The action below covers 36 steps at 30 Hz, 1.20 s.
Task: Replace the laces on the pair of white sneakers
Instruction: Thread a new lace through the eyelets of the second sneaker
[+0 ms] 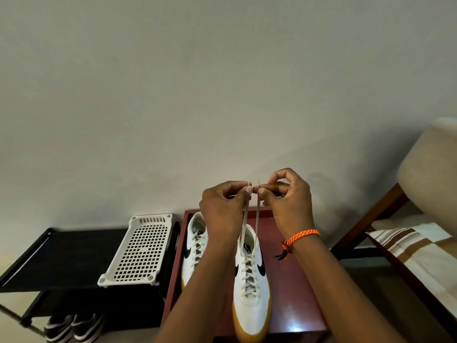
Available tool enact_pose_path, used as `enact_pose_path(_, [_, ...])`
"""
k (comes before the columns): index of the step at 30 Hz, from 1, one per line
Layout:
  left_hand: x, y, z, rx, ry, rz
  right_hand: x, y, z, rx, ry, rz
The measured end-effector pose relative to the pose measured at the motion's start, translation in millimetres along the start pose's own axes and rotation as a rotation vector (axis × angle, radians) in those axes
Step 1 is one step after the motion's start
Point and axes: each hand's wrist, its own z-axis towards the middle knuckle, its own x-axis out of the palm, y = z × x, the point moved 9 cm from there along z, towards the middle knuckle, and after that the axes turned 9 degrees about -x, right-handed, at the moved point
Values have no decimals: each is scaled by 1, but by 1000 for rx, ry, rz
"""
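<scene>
Two white sneakers with black swooshes and tan soles stand on a dark red table (294, 288). The right sneaker (251, 305) is laced with a cream lace (249, 276). Its two ends run straight up from the top eyelets. My left hand (222, 211) pinches the left lace end (245, 219) near its tip. My right hand (289, 204), with an orange cord on its wrist, pinches the right lace end (257, 214). Both hands are held close together above the shoe. The left sneaker (194, 246), also laced, is partly hidden behind my left forearm.
A white perforated plastic tray (138, 251) lies on a black shoe rack (61, 258) to the left. A dark pair of shoes (74, 328) sits on the rack's lower shelf. A beige chair (425, 169) and a striped cloth (415, 246) are at the right. A plain wall is behind.
</scene>
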Motion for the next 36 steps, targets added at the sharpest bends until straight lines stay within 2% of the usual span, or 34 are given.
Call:
enact_pose_path(7, [12,0,14,-70,41,-78,9,-6,14,-53,7,-29])
enact_pose_path(12, [22,5,30,-52,123,-158,21,-14,24,-22,43,121])
enact_pose_path(15, [33,21,30,31,209,-95,28,-23,33,42,56,273])
enact_pose_path(18, [41,66,32,44,283,40,31,-40,44,97,39,419])
enact_pose_path(23, [43,176,37,-177,345,197,39,-69,57,193,-17,654])
enact_pose_path(28, [31,215,45,-211,253,278,42,-111,57,285,-56,704])
enact_pose_path(32, [29,212,56,-167,187,344,51,-153,39,415,-36,628])
enact_pose_path(36, [22,210,59,-163,46,421,57,-203,12,571,-35,574])
